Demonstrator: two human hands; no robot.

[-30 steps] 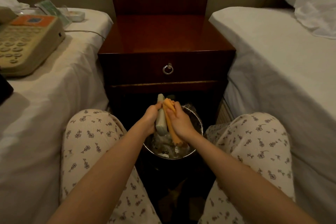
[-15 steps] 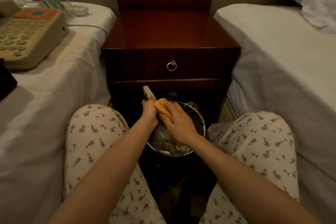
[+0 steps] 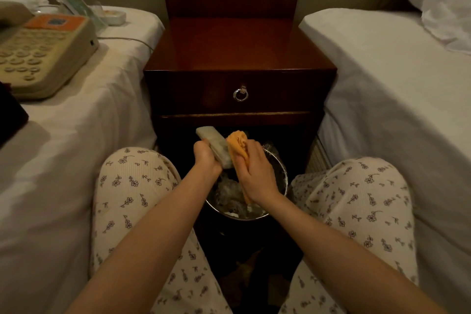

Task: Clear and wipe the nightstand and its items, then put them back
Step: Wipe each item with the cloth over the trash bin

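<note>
The dark wooden nightstand (image 3: pixel 237 46) stands between two beds, its top bare and its drawer shut. In front of it, over a metal waste bin (image 3: pixel 281 173), my left hand (image 3: pixel 206 158) grips a pale grey remote control (image 3: pixel 214 141) that tilts up to the left. My right hand (image 3: pixel 254 168) holds an orange cloth (image 3: pixel 237 145) against the remote's right side. A beige telephone (image 3: pixel 43 56) and small items, among them a green packet (image 3: pixel 79 7) and a white dish (image 3: pixel 114 16), lie on the left bed.
White beds flank the nightstand on the left (image 3: pixel 63 135) and on the right (image 3: pixel 395 84). A crumpled white bag (image 3: pixel 438 0) lies at the far right. A dark object (image 3: pixel 10 115) sits at the left edge. My knees frame the bin.
The remote went from nearly upright to leaning left, and the cloth has shifted along it toward its upper end. The camera has tilted slightly.
</note>
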